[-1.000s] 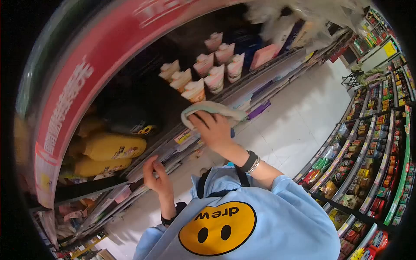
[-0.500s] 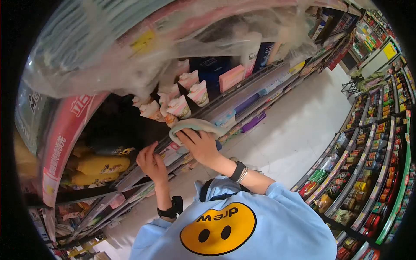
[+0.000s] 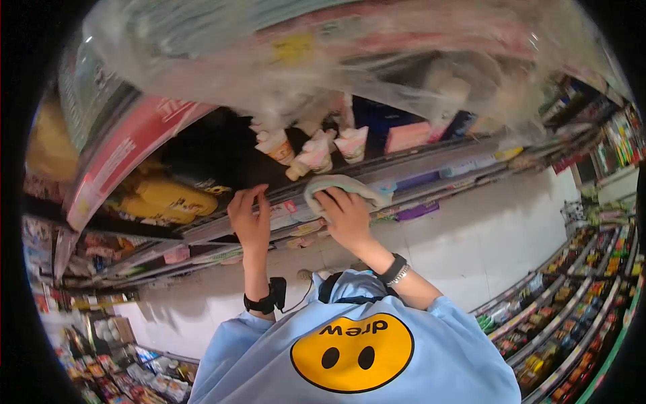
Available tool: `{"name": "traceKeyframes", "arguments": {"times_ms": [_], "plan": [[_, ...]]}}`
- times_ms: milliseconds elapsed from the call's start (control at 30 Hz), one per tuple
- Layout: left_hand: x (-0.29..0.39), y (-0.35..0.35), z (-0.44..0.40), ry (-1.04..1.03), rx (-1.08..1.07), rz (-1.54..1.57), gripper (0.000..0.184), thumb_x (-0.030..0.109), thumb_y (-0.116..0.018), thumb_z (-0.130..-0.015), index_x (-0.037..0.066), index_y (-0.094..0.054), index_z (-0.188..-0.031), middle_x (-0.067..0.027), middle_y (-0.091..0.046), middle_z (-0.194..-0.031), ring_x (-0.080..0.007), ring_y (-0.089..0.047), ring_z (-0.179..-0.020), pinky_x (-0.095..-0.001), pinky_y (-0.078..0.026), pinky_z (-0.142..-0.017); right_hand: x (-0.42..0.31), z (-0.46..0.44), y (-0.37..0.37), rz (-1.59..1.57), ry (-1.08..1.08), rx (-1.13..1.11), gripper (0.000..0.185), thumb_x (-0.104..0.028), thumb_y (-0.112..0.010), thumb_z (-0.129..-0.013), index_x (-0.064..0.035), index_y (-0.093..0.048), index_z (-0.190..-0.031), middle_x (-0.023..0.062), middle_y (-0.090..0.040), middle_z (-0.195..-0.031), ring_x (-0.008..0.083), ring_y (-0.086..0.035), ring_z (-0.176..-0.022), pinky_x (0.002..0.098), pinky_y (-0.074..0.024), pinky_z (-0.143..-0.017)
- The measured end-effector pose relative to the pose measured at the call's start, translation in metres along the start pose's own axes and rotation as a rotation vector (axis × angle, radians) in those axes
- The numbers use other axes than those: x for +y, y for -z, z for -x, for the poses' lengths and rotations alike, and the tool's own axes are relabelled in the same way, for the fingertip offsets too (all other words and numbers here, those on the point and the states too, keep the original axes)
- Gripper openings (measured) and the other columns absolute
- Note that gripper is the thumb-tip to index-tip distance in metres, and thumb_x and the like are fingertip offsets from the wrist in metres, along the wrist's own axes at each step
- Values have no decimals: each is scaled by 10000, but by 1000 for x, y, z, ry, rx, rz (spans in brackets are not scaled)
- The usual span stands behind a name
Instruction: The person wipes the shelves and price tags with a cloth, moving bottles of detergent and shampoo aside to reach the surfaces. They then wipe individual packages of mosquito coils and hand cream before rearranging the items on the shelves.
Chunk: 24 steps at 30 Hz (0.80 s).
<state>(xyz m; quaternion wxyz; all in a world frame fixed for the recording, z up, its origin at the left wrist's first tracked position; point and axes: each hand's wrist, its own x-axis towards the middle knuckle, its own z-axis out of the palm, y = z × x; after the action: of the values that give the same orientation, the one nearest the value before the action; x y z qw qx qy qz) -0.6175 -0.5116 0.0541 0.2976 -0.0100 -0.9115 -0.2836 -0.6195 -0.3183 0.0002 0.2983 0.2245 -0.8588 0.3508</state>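
Observation:
A pale folded cloth (image 3: pixel 367 190) lies at the front edge of the shelf under my right hand (image 3: pixel 346 219), whose fingers are curled and pressed onto it. To its left, my left hand (image 3: pixel 249 219) is raised by the shelf edge with fingers apart and nothing visible in them. White-and-pink tubes (image 3: pixel 316 153) stand just behind the cloth, and one near the cloth leans toward it. Dark packs (image 3: pixel 370 121) and a pink box (image 3: pixel 408 137) sit further right on the same shelf.
Yellow bottles (image 3: pixel 168 200) lie on the shelf at left. Clear plastic sheeting (image 3: pixel 222 81) hangs over the upper shelf. Lower shelves hold small packs, including a purple one (image 3: pixel 418 211). Across the pale floor (image 3: pixel 464 242) stands another stocked shelf (image 3: pixel 572 323).
My view has turned, so the tubes and shelf appear further right. My right hand stays on the cloth near the tubes. My left hand remains raised, with its fingers shifted slightly.

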Motion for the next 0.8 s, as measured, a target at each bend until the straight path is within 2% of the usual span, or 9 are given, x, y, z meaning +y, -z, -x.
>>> {"name": "traceKeyframes", "arguments": {"times_ms": [100,233,300,333,367,467,600,700,800], "plan": [[19,-6,-16,-25,26,104,187,83,-610,-807,85,-665,-986,-98,-606,-905,-289,-582,-848,-362,-453,-756,10,6,15,-24,5,-15,425,-77,-563,-671,-97,-605,-1093,60,-562,-1121,287,-529,-911,398,-430,-756],[45,-20,-30,-101,-69,87,157,109,-638,-793,59,-650,-942,-110,-609,-931,-306,-598,-845,-376,-480,-713,18,15,29,-57,-12,16,380,-88,-563,-649,-79,-631,-1023,76,-589,-1073,303,-542,-896,400,-428,-759],[51,-29,-34,-139,-92,116,144,108,-640,-790,52,-641,-922,-114,-607,-941,-309,-599,-848,-382,-482,-715,22,17,37,-128,-69,85,335,-115,-560,-644,-60,-644,-963,91,-615,-1005,305,-557,-854,397,-434,-749],[50,-35,-34,-130,-120,91,153,83,-642,-781,39,-633,-927,-120,-606,-935,-305,-603,-818,-375,-482,-698,25,17,39,-161,-36,167,294,-123,-545,-619,-37,-646,-882,114,-627,-888,316,-569,-786,396,-448,-709],[50,-38,-35,-120,-148,66,164,58,-644,-772,25,-625,-932,-126,-605,-929,-302,-608,-787,-368,-482,-680,28,16,44,-169,-27,159,294,-123,-545,-619,-37,-646,-882,114,-627,-888,316,-569,-786,396,-448,-709],[54,-40,-39,-44,-192,25,179,76,-638,-774,20,-615,-942,-144,-600,-972,-320,-612,-773,-392,-483,-670,31,12,61,-283,-94,189,209,-78,-508,-584,-3,-610,-750,141,-597,-712,328,-557,-658,384,-443,-611],[51,-45,-41,-115,-232,-15,179,68,-611,-784,20,-575,-952,-138,-590,-950,-354,-601,-826,-408,-501,-666,34,4,75,-297,-120,176,206,-12,-504,-571,13,-605,-749,152,-583,-689,329,-549,-635,360,-433,-579],[52,-44,-45,-91,-234,55,225,98,-624,-788,4,-591,-990,-173,-589,-1039,-366,-600,-795,-426,-483,-674,34,-4,84,-324,-105,155,213,1,-502,-569,14,-608,-754,155,-585,-690,333,-545,-622,362,-437,-580],[52,-44,-50,-74,-317,50,207,96,-615,-787,-9,-586,-963,-188,-587,-1039,-373,-597,-808,-432,-485,-681,34,-15,97,-367,-161,72,171,-76,-529,-643,18,-610,-761,152,-598,-698,317,-557,-617,353,-441,-580]]}}
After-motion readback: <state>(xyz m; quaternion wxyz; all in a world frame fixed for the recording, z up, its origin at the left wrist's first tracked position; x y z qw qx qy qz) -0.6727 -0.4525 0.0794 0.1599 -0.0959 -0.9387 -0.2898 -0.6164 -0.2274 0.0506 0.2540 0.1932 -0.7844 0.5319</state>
